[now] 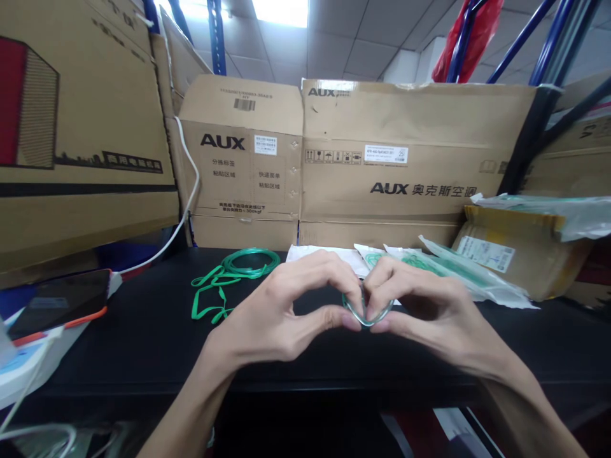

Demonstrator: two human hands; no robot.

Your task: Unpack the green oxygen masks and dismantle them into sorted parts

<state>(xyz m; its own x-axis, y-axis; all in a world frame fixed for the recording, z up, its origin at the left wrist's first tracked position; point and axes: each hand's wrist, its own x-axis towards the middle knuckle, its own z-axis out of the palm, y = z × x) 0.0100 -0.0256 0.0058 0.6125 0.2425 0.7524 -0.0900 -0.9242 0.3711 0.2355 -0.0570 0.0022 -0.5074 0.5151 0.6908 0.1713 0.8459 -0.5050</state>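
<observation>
Between my two hands is a shiny, pale greenish loop [366, 321], curved like a ring of thin tubing; its upper part is hidden by my fingers. My left hand [291, 312] pinches its left side with thumb and fingers. On the right side, my right hand [422, 302] pinches it in the same way, so the fingertips of both hands nearly meet over it. A coil of green tubing [251, 272] lies on the black shelf [157, 350] left of my hands. Flat green strips [210, 312] lie loosely beside that coil.
Behind my hands lie several clear bags with green contents [458, 270] and a white packet [329, 254]. A taped brown parcel [506, 248] sits at right. Large cardboard boxes [396, 140] wall off the back. At left are a phone [62, 305] and a white cable [193, 184].
</observation>
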